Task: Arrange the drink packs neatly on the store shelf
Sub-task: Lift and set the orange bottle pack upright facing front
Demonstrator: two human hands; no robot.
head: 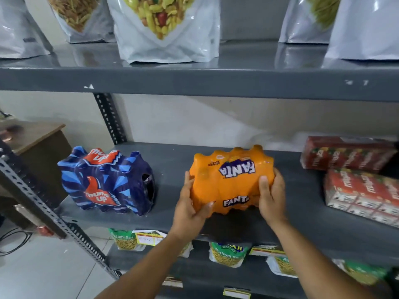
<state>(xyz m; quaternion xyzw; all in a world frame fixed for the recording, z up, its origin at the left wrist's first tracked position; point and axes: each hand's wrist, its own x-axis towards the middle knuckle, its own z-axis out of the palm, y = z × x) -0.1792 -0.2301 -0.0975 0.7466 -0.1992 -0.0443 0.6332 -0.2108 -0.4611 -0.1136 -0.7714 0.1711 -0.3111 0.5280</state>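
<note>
Drink packs sit on the grey middle shelf (216, 225), and we have the orange Fanta pack (230, 180) gripped between our 2 hands. Our left hand (190, 203) clasps its left end, thumb across the lower front corner, while our right hand (272, 195) wraps the right end, thumb pressed on the wrap. Whether the pack rests on the shelf or is slightly raised, we cannot tell. Well to the left of our left hand lies the blue Thums Up pack (105, 180), apart from the Fanta. Right of our right hand 2 red carton packs (362, 190) lie near each other. Below our wrists, green snack bags (228, 253) fill the lower shelf.
</note>
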